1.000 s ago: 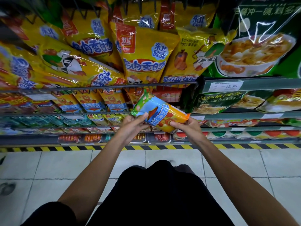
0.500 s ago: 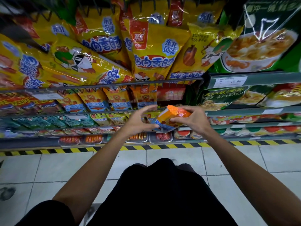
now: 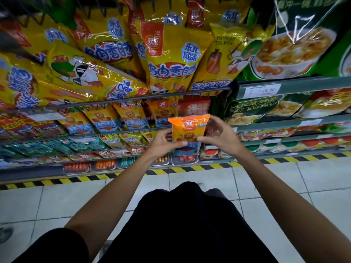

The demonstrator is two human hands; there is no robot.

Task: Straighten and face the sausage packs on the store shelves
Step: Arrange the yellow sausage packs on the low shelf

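Observation:
An orange sausage pack (image 3: 188, 131) with a lion picture and a blue bottom stands upright, face toward me, in front of the second shelf row. My left hand (image 3: 163, 143) grips its left side with the thumb across the front. On its right side my right hand (image 3: 218, 137) holds it, thumb on the front and fingers curled behind. More of the same orange packs (image 3: 131, 114) hang in a row just to the left. Large yellow sausage bags (image 3: 171, 57) hang above.
A wire rail (image 3: 117, 100) runs under the yellow bags. Green soup packs (image 3: 252, 109) fill the shelves at right, below a price tag (image 3: 262, 90). Small packs and trays line the low shelves. A yellow-black stripe (image 3: 190, 168) edges the tiled floor.
The pack was tilted sideways a second ago, then turned in my right hand alone. Now it is upright and facing me, held by both hands and raised closer to the shelf row.

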